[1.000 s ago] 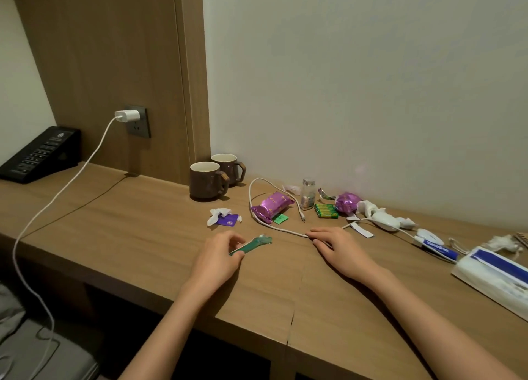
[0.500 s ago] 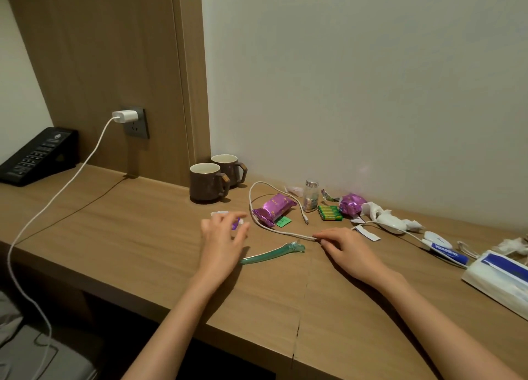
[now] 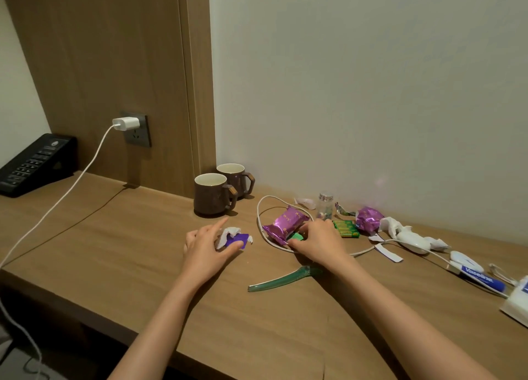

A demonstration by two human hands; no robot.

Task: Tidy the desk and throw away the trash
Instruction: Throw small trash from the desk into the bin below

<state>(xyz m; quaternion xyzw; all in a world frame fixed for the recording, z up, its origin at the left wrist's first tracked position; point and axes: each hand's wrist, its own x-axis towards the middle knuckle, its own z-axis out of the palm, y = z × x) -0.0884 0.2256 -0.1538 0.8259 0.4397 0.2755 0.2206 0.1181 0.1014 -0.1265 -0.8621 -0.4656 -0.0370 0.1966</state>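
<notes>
On the wooden desk (image 3: 120,254), my left hand (image 3: 207,249) reaches a crumpled white tissue with a purple scrap (image 3: 235,238). The scrap lies between my straight index finger and my thumb, and the thumb touches it. My right hand (image 3: 318,241) pinches a small green scrap (image 3: 296,236) beside a purple snack packet (image 3: 285,222). A long green wrapper strip (image 3: 281,279) lies loose under my right wrist. A white cable (image 3: 260,231) loops around the packet.
Two brown mugs (image 3: 213,195) stand against the wall. To the right are a small jar (image 3: 325,205), green batteries (image 3: 346,228), a crumpled purple wrapper (image 3: 368,218), white tissues (image 3: 411,238), a Vaseline tube (image 3: 481,277) and a tissue pack (image 3: 517,304). A black phone (image 3: 31,164) sits far left.
My left hand let go of the green strip and moved forward to the tissue and purple scrap. My right hand left the cable and moved to the green scrap by the purple packet.
</notes>
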